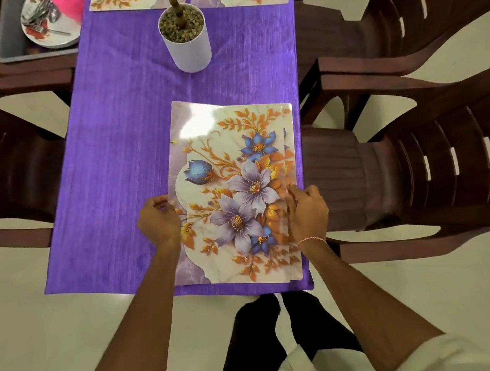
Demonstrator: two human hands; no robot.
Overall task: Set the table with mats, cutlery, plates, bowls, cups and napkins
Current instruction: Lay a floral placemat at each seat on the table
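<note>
Stack of floral mats is lying on purple table, camera-side of plant pot. Left hand is pinching top mat's left edge; right hand is pinching stack's right edge. Prob. best: peeling one mat only.

A long table draped in purple stands on a pale, glossy floor. Dark brown slatted chairs line both long sides. A white pot of pebbles stands mid-table. Soft, even light.
</note>
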